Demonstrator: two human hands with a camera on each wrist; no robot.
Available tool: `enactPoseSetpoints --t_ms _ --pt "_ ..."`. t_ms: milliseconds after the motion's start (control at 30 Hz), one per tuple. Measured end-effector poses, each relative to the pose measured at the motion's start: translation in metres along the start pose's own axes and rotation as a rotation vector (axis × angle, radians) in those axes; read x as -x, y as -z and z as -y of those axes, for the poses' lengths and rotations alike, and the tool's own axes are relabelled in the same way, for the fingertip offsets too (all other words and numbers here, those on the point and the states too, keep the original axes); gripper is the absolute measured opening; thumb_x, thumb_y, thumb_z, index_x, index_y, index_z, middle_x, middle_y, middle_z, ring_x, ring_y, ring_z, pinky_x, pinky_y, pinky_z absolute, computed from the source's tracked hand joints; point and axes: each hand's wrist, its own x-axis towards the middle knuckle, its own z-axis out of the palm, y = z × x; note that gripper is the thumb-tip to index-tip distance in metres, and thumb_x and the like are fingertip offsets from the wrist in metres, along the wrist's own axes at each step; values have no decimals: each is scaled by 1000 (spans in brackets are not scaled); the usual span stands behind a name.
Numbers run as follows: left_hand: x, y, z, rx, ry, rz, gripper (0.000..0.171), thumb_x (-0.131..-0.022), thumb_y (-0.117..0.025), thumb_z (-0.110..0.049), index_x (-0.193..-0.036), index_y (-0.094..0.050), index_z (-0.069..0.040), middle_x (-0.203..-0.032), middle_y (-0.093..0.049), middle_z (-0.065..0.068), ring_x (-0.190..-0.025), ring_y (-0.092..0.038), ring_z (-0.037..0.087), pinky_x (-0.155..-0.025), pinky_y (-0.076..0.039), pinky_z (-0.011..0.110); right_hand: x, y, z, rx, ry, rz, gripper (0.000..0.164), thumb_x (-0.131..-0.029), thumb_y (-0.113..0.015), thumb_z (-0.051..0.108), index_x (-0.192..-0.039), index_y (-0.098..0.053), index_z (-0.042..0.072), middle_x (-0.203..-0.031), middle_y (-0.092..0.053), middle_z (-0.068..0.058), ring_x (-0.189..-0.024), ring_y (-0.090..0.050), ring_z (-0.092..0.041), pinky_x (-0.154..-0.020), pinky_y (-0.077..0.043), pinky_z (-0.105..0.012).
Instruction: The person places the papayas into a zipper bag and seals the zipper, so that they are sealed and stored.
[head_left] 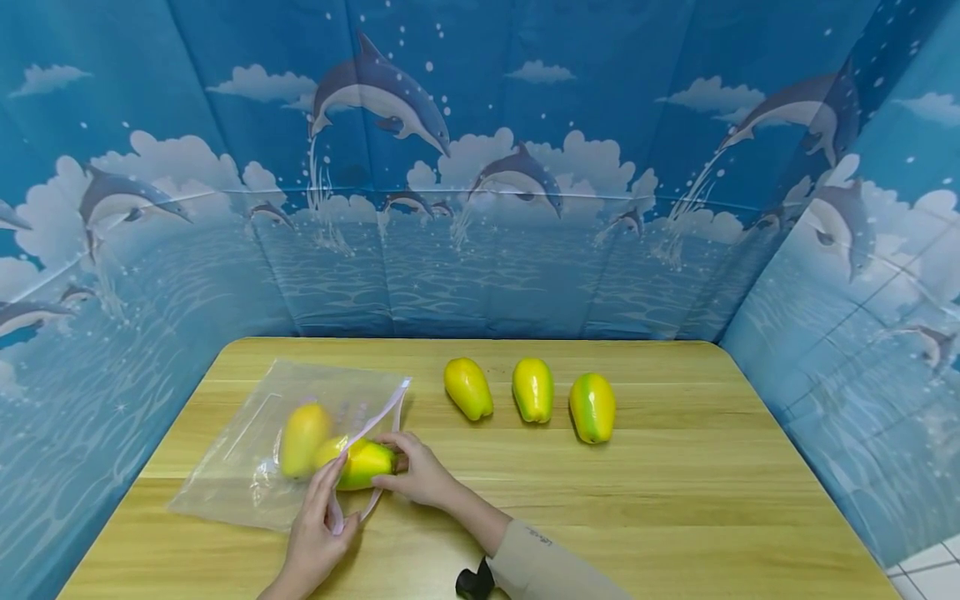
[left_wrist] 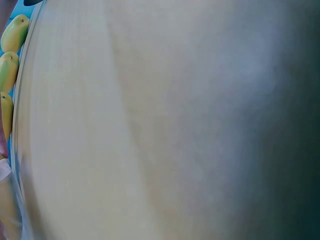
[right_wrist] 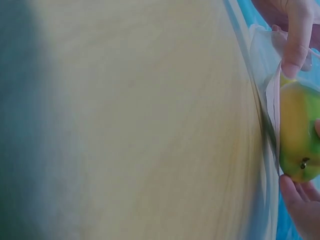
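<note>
On the left of the table lies a clear plastic zip bag [head_left: 232, 467] with a pale pink-edged mouth facing right. One yellow papaya [head_left: 303, 442] is inside, seen through the film. A second yellow-green papaya [head_left: 367, 463] lies partly within the bag's mouth, its stem end toward the right. My right hand [head_left: 422, 475] grips that stem end between thumb and fingers. The near side of the mouth is held by my left hand [head_left: 318, 525], thumb and fingers around its edge. In the right wrist view, the gripped papaya [right_wrist: 300, 132] shows beside the bag's edge.
A row of three more papayas stands toward the back: a left one [head_left: 468, 389], a middle one [head_left: 533, 390] and a right one [head_left: 592, 407]. A black object [head_left: 475, 581] sits by the right sleeve. A dolphin-print curtain [head_left: 480, 275] borders the wooden table [head_left: 675, 500].
</note>
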Motion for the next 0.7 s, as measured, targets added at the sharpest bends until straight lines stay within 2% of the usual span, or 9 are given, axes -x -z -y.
enactPoseSetpoints --t_ms 133,233,400,533,700 --pt "-7 5 -15 4 19 10 89 -47 -66 26 -129 -37 13 -121 -41 25 -52 -36 6 -45 -33 10 0 -1 2 -53 -12 16 49 -80 -68 6 -126 -52 4 -120 -48 -11 -104 -50 -15 -83 -48 -19" --pt "-11 8 -23 5 28 16 85 -49 -65 26 -128 -37 14 -120 -40 27 -51 -37 9 -44 -33 12 2 1 11 -73 -9 27 47 -81 -65 3 -126 -51 1 -119 -48 -13 -106 -50 -21 -86 -48 -24" --pt "-3 3 -8 7 26 9 89 -47 -66 25 -130 -37 12 -123 -41 25 -51 -36 5 -44 -33 10 5 1 29 -98 -8 16 45 -81 -64 -1 -122 -47 -8 -119 -50 -22 -109 -51 -34 -88 -48 -32" --pt "2 0 2 12 34 20 91 -49 -67 23 -133 -37 8 -128 -40 22 -54 -36 0 -46 -33 8 0 -6 19 -118 -19 -20 43 -80 -65 0 -120 -48 -7 -118 -54 -19 -108 -53 -31 -87 -49 -31" --pt "2 2 3 22 49 38 88 -53 -65 21 -135 -36 6 -131 -39 19 -56 -36 -3 -46 -34 9 -4 -14 6 -163 -22 -49 41 -79 -67 3 -117 -53 -2 -116 -56 -15 -105 -56 -27 -85 -49 -26"
